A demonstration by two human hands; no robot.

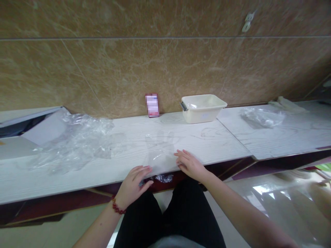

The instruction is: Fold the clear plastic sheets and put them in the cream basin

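A clear plastic bag (160,153) lies flat on the white wood-grain bench (129,144), reaching close to the front edge. Just left of the bag, my left hand (136,183) hangs at the edge, thumb apart from the fingers and holding nothing visible. My right hand (190,164) rests by the bag's right side with its fingers stretched out; whether it touches the film is hard to tell. A beaded red bracelet (118,206) circles my left wrist. Below the edge, between the hands, some crumpled plastic (164,178) shows in part.
Crumpled clear plastic bags (85,141) spread across the left, beside an open white box (46,132). At the back stand a cream plastic bin (201,115) and a small upright card (153,105), its print blurred. More clear plastic (266,117) lies at the right, below the marbled wall (129,72).
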